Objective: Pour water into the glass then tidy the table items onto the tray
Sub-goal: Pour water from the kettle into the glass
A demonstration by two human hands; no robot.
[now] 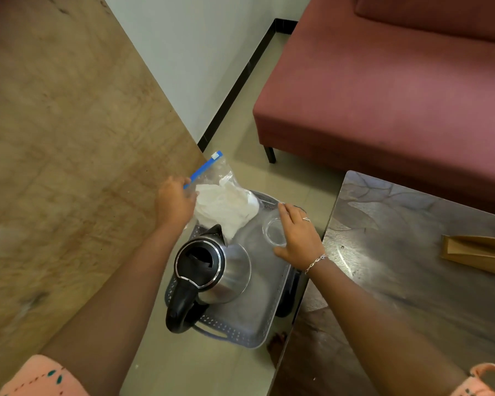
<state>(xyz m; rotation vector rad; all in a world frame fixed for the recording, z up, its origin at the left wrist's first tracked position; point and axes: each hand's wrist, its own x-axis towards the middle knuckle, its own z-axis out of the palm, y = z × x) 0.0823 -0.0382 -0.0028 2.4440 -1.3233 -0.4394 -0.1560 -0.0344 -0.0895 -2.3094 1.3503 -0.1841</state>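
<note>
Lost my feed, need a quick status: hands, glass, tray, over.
Left hand grips zip bag over tray. Right hand holds glass over tray, kettle beside. Brown paper bag on table, off tray.

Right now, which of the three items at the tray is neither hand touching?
The steel kettle, standing at the near end of the tray. The left hand grips the zip bag and the right hand holds the glass.

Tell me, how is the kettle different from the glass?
The kettle is shiny metal with a black lid and handle, while the glass is clear. The kettle is much bigger than the glass. Nothing touches the kettle, but the right hand grips the glass. Both are over the gray tray.
</note>
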